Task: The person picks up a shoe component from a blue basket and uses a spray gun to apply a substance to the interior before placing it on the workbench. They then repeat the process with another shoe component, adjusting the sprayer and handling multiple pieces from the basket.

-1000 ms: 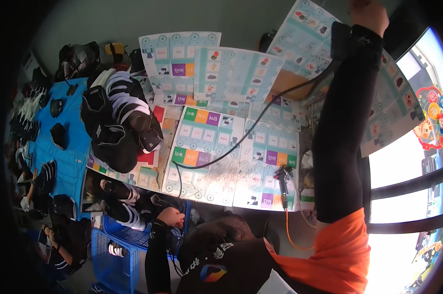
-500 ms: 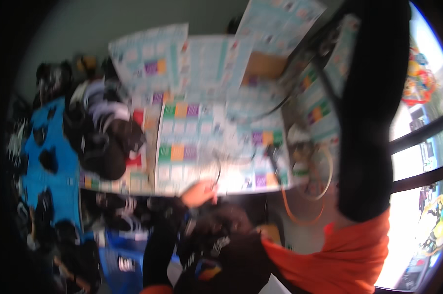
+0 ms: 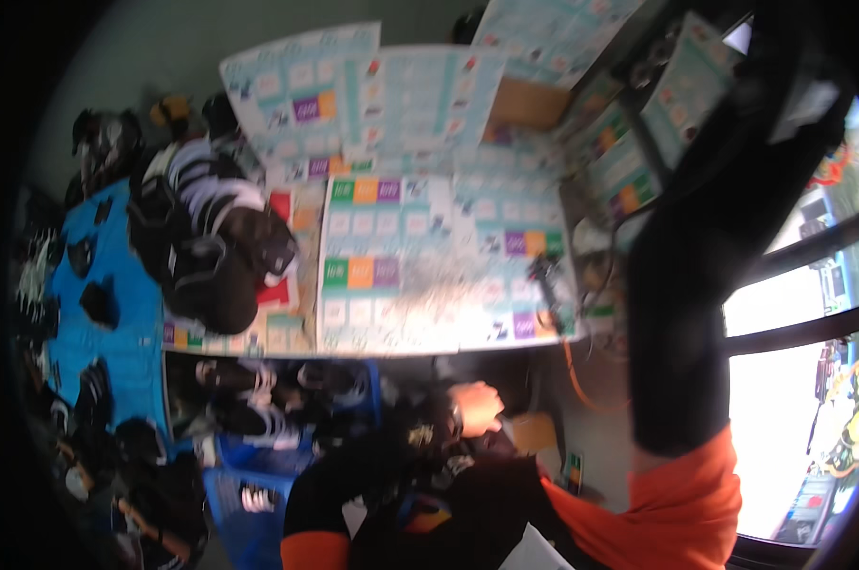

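My left hand (image 3: 477,408) is low in front of my body, below the table's near edge, with a dark band at its wrist. Its fingers curl downward and look closed; whatever they may hold is hidden against dark material. My right arm (image 3: 681,313), in a black sleeve, reaches up to the far right. The right hand is lost in a dark blur there, so its fingers cannot be made out. The table (image 3: 382,318) in front of me is covered with printed sheets. A dark hand tool (image 3: 548,285) lies near its right edge, beside an orange hose (image 3: 581,385).
Dark soft pieces with white stripes (image 3: 211,190) are heaped at the table's left. Further left, a blue surface (image 3: 130,332) carries several dark pieces. Blue bins (image 3: 249,513) stand below. Printed sheets (image 3: 424,100) rise at the back. A bright window (image 3: 781,427) is at the right.
My left hand has moved from the table's near edge down and right towards my body; the thin dark strip by it no longer shows. My right arm has bent, its forearm swinging outward to the right.
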Available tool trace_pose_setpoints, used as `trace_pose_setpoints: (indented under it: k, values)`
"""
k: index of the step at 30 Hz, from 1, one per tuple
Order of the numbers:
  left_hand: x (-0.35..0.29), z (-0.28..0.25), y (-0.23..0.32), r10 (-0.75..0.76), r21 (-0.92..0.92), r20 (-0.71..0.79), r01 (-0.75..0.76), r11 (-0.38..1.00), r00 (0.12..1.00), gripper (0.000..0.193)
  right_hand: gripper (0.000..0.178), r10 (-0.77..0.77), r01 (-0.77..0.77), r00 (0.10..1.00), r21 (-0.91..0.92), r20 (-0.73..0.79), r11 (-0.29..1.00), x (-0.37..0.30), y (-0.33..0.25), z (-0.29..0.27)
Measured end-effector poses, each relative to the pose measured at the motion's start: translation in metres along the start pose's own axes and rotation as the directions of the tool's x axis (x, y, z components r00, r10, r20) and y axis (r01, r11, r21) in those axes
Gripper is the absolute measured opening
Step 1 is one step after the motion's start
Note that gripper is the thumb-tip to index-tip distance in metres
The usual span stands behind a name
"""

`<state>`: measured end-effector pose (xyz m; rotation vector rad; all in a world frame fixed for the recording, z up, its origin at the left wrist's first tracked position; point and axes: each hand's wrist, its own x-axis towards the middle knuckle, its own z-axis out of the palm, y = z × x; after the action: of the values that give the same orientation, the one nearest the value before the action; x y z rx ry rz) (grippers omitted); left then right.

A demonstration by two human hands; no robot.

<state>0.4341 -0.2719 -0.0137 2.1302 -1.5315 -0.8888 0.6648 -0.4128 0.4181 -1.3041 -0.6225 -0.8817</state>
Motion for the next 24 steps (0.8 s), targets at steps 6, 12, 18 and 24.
trace_pose_setpoints:
  k: [6,12,18,24]
  values:
    - [-0.145,-0.191,0.088,-0.459,-0.586,-0.518,0.091,0.805,0.722,0.031,0.012,0.137,-0.111,0.989,0.329,-0.055,0.938,0.019,-0.027,0.036]
    - [-0.109,-0.249,0.114,-0.228,-0.245,-0.966,-0.160,0.956,0.118,0.067,0.016,0.354,-0.317,0.935,0.525,0.032,0.790,-0.034,0.007,0.064]
    - [-0.065,-0.242,0.120,-0.532,-0.439,-0.834,-0.405,0.802,-0.149,0.033,0.018,0.400,-0.392,0.912,0.487,0.092,0.780,-0.072,0.031,0.080]
    - [-0.019,-0.216,0.101,-0.656,-0.317,-0.650,-0.648,0.693,-0.384,0.018,0.014,-0.419,0.429,0.902,-0.308,0.103,0.849,-0.120,0.073,0.087]
